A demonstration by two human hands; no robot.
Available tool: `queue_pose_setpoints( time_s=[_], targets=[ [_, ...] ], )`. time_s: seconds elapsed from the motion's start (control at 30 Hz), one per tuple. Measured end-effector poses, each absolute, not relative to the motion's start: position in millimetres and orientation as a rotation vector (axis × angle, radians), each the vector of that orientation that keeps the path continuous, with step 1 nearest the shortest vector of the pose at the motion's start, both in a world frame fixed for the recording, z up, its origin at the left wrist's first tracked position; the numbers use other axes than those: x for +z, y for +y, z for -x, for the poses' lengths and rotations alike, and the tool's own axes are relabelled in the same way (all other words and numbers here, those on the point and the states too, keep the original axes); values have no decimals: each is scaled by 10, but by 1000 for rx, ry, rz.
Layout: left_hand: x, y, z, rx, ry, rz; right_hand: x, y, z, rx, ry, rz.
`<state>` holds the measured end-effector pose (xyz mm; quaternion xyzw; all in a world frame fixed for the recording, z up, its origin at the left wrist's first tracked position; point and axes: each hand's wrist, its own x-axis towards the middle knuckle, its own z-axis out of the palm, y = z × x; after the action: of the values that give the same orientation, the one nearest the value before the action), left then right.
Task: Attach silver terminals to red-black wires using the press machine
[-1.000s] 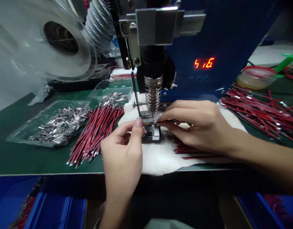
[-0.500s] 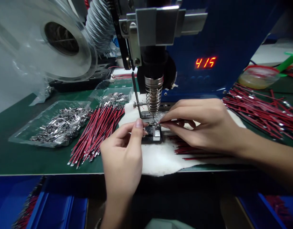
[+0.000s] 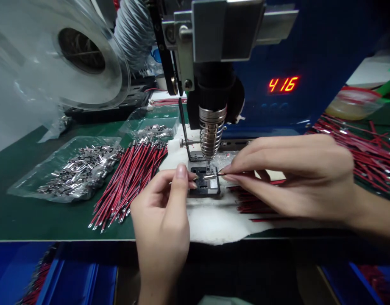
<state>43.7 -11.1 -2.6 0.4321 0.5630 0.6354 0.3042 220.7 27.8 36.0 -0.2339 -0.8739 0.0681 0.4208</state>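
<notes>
My right hand point(image 3: 290, 178) pinches a thin red-and-black wire point(image 3: 221, 174) between thumb and fingertips. At the wire's left end is a small shiny metal cylinder point(image 3: 210, 176), over the small black fixture block point(image 3: 199, 186) under the machine's tip. My left hand point(image 3: 165, 212) is closed just left of the block, its thumb against the curled fingers; what they hold, if anything, is hidden. Directly above the cylinder is the soldering machine's spring-wrapped tip point(image 3: 211, 133). More red-and-black wires point(image 3: 255, 203) lie beneath my right hand on a white cloth point(image 3: 214, 226).
To the left are a bundle of wires point(image 3: 128, 182) with metal ends and a clear bag of small metal parts point(image 3: 80, 169). The blue machine body point(image 3: 261, 51) shows a red 416. Another wire pile point(image 3: 357, 144) and a round tub point(image 3: 354, 103) are at right.
My right hand has moved right and a little down, bringing the metal cylinder out from under the tip. My left hand has shifted slightly. The display went from 415 to 416.
</notes>
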Motion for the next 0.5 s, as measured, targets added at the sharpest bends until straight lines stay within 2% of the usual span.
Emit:
queue_pose_setpoints(
  time_s=[0.5],
  targets=[
    [-12,-145,-451,1685,1506,-1154,377,263,-2192,128,-2180,563]
  ],
)
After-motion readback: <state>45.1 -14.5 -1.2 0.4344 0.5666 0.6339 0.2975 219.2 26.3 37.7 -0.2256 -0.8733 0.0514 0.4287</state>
